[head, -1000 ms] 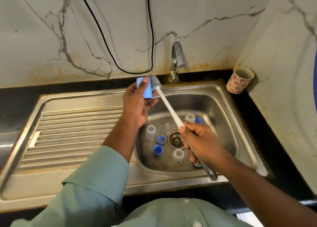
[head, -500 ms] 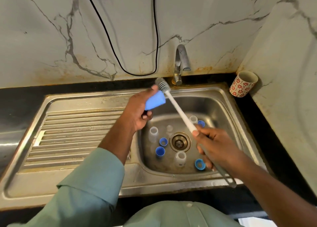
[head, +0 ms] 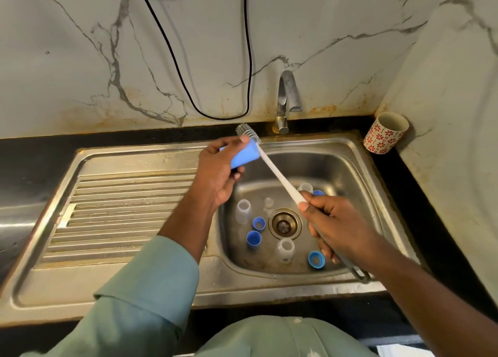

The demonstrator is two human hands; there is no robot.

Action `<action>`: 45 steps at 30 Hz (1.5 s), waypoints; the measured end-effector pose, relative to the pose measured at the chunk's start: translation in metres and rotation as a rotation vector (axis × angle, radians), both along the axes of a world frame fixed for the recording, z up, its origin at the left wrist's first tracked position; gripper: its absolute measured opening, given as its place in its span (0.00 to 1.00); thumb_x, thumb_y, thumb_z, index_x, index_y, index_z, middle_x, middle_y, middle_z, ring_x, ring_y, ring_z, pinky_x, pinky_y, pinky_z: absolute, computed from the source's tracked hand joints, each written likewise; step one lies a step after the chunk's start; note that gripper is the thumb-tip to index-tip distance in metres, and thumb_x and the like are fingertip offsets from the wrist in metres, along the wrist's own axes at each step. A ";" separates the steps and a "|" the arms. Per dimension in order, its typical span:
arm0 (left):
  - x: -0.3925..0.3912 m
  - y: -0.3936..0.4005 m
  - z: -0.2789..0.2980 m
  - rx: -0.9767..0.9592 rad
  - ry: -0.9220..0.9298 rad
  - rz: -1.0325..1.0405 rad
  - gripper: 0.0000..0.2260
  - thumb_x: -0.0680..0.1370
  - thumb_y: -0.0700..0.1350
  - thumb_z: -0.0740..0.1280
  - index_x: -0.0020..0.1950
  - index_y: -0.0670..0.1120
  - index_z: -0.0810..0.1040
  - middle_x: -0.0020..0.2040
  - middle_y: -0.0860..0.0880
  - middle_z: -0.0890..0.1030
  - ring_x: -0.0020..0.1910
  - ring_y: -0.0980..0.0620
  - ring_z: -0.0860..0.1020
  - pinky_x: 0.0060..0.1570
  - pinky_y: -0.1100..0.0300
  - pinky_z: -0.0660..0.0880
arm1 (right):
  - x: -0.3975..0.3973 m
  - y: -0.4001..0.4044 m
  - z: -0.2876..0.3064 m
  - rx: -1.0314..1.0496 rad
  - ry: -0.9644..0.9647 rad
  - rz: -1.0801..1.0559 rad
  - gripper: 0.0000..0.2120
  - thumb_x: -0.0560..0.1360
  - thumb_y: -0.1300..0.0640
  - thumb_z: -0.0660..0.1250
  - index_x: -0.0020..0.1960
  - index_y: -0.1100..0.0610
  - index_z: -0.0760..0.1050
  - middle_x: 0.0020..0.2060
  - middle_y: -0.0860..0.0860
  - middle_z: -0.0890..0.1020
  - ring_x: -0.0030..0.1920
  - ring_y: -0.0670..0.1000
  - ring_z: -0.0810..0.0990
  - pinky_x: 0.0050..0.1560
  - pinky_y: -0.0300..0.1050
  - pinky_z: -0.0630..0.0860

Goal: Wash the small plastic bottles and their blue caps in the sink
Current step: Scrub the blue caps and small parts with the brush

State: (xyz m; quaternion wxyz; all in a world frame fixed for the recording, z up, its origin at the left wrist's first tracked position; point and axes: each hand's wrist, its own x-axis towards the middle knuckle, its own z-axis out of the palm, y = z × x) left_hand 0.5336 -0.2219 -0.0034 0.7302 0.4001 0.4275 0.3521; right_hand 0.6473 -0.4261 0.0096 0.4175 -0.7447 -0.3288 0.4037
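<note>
Holding the blue cap (head: pixel 244 155) in our left hand (head: pixel 215 168), we now have the brush (head: pixel 248 133), gripped by our right hand (head: pixel 334 222), outside it above the sink (head: pixel 350 162); scrubbing appears done.

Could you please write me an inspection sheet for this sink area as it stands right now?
Surface: steel sink with ribbed drainboard; no water running from the tap.
Job's things: clear bottles and blue caps lie round the drain.
Clutter: flowered cup on the counter.
Hands: left hand grips a blue cap; right hand grips the bottle brush.
Cables: black cable looped on the wall.
Surroundings: stained marble wall.
</note>
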 end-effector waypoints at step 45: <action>0.122 -0.068 -0.084 -0.151 0.081 -0.157 0.19 0.75 0.43 0.75 0.59 0.52 0.69 0.46 0.44 0.81 0.34 0.49 0.79 0.36 0.56 0.75 | 0.090 -0.037 -0.046 -0.173 0.039 -0.236 0.14 0.81 0.51 0.63 0.65 0.42 0.73 0.32 0.52 0.77 0.22 0.46 0.72 0.22 0.39 0.69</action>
